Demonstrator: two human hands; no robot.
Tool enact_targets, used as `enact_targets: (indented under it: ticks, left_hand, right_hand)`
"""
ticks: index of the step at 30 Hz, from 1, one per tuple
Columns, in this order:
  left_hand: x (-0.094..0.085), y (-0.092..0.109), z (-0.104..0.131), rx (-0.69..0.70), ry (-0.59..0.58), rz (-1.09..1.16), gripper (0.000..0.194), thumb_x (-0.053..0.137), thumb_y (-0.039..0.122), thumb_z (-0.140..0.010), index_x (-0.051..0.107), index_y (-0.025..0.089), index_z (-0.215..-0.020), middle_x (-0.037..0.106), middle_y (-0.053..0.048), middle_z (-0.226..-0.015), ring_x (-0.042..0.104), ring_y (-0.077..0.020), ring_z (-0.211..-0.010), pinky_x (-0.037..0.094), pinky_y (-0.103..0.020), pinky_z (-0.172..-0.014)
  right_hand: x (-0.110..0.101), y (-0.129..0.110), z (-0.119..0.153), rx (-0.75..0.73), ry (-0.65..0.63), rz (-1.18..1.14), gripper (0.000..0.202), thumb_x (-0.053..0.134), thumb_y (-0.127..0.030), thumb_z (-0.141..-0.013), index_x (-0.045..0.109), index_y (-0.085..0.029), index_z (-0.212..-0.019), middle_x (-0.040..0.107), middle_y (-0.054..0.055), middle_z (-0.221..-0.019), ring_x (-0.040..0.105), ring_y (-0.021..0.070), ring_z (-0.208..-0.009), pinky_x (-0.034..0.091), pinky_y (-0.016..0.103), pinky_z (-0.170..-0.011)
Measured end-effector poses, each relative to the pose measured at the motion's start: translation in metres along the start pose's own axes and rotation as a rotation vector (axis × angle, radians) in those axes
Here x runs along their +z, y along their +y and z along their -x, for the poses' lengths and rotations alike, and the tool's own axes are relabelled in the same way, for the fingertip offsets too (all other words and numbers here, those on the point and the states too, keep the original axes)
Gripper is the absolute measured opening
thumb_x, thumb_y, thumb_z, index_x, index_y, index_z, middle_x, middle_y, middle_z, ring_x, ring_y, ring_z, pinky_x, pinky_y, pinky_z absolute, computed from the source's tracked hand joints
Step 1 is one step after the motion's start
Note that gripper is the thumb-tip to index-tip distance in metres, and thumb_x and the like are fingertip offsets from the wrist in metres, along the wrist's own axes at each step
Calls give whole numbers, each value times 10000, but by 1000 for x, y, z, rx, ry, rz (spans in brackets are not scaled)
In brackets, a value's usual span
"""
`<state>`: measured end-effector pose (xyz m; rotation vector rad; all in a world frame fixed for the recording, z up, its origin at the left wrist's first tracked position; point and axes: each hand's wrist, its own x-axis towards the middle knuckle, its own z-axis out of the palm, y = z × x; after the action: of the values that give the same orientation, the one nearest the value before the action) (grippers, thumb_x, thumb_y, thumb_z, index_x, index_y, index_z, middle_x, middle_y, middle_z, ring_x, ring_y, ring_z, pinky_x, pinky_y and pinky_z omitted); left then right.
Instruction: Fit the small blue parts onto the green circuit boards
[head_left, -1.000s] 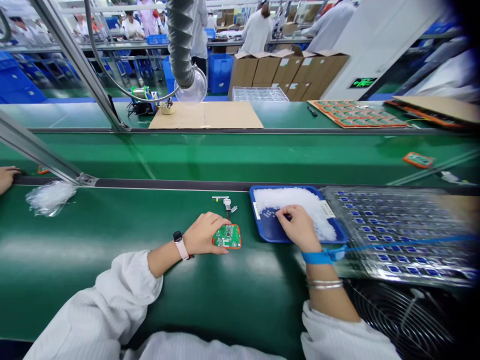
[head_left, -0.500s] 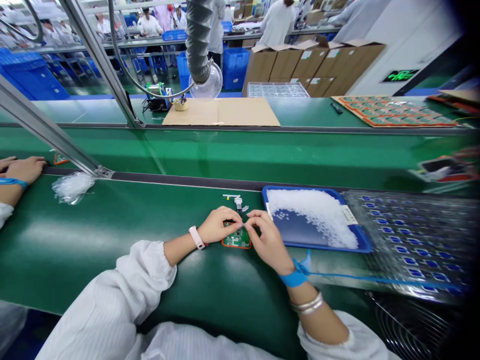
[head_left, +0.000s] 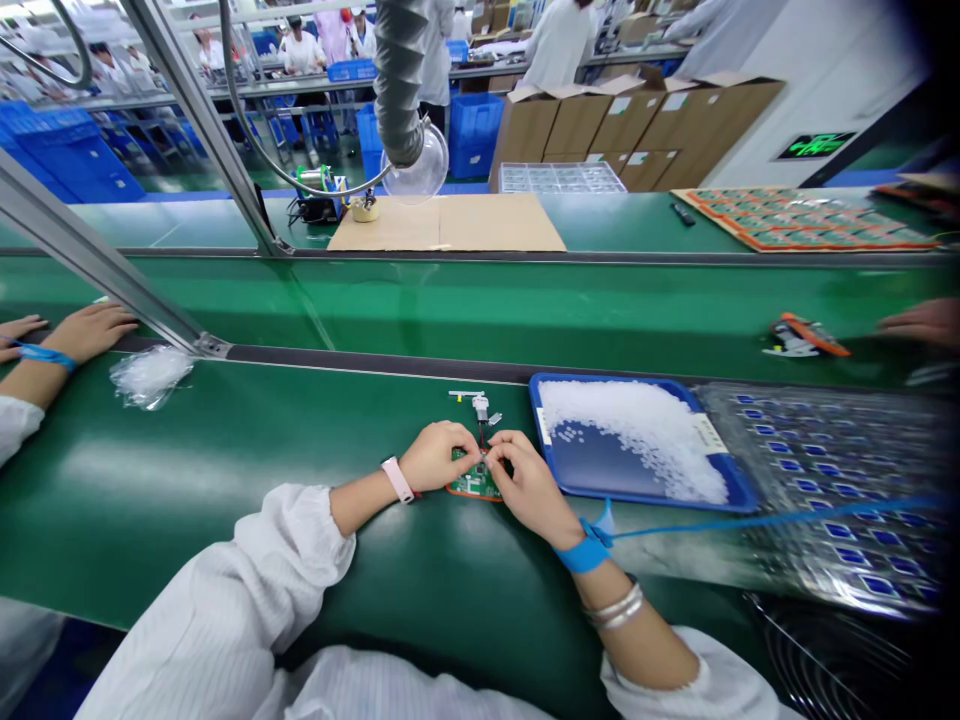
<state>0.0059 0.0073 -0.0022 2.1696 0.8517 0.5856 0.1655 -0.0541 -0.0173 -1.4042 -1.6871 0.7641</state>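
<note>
A small green circuit board (head_left: 474,482) with an orange edge lies on the green bench in front of me. My left hand (head_left: 441,455) rests at its upper left, thumb and forefinger pinched together. From the other side my right hand (head_left: 525,482) pinches too, its fingertips meeting the left ones over the board's top edge. Whatever is between the fingertips is too small to make out. Just beyond the fingers, a white connector part (head_left: 480,405) with dark and red wires runs down to the board.
Right of my hands stands a blue tray (head_left: 585,470) holding many small white pieces. Beyond it lies a clear blister tray (head_left: 825,470) with blue parts. A blue wrist cord (head_left: 720,525) stretches rightward. At left are a plastic bundle (head_left: 152,376) and another person's hand (head_left: 94,330).
My fingertips stay together over the board, with my right hand slightly lower. The co-worker's hands at left have moved rightward. On the far-right strip, an orange-edged item now lies apart from another hand.
</note>
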Motion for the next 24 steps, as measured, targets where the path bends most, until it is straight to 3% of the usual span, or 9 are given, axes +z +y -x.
enact_targets:
  ticks: [7, 9, 11, 15, 17, 19, 22, 24]
  left_hand:
    - [-2, 2, -6, -87, -60, -22, 103, 585, 128, -736, 663, 160, -677, 680, -15, -788, 616, -145, -758, 461, -248, -741]
    - [-3, 2, -3, -67, -39, -31, 107, 579, 176, -766, 662, 161, -700, 671, -27, -817, 612, -150, -780, 465, -260, -751]
    - [-4, 1, 4, -3, -21, -80, 156, 617, 291, -777, 666, 161, -846, 661, -57, -918, 598, -185, -874, 458, -307, -817]
    - [-5, -2, 21, 165, -121, -270, 735, 694, 555, -657, 480, 212, -1271, 535, -121, -1258, 438, -316, -1184, 339, -464, -991]
    - [-9, -1, 23, 181, -173, -318, 725, 668, 560, -685, 451, 247, -1301, 534, -116, -1263, 445, -325, -1177, 331, -479, -987]
    - [-15, 3, 15, 135, -202, -255, 677, 676, 521, -696, 465, 255, -1283, 599, -100, -1161, 535, -292, -1059, 383, -444, -931]
    - [-29, 6, -13, 26, -165, 75, 676, 701, 461, -694, 444, 222, -1272, 644, -85, -1052, 599, -227, -943, 440, -362, -852]
    - [-40, 4, -41, -22, -38, 276, 647, 675, 437, -730, 416, 184, -1267, 644, -101, -1048, 611, -202, -921, 456, -329, -819]
  right_hand:
    - [1, 3, -3, 20, 10, 33, 174, 455, -230, -805, 491, -198, -638, 510, 59, -842, 516, 191, -812, 442, 350, -743]
    - [1, -3, -3, 12, 26, 42, 166, 465, -223, -804, 510, -196, -647, 513, 53, -829, 523, 187, -800, 446, 344, -734]
    - [-6, -11, -3, -25, 49, 50, 154, 467, -214, -815, 531, -196, -676, 524, 53, -844, 534, 186, -821, 447, 342, -751]
    - [-51, -2, -5, -118, 229, 159, 118, 483, -232, -828, 557, -199, -743, 551, 69, -918, 536, 203, -912, 429, 364, -827]
    - [-82, 21, -5, -73, 399, 306, 95, 497, -229, -801, 566, -192, -748, 542, 80, -893, 531, 223, -897, 428, 389, -826]
    - [-110, 48, -1, -3, 458, 484, 91, 491, -178, -746, 582, -178, -747, 533, 95, -856, 523, 252, -884, 423, 424, -824]
    - [-131, 79, 5, 37, 359, 626, 188, 448, -93, -674, 607, -167, -743, 544, 100, -823, 523, 261, -855, 422, 433, -807]
    - [-132, 88, 7, 36, 316, 654, 231, 435, -73, -660, 623, -160, -762, 552, 105, -842, 521, 260, -865, 422, 425, -803]
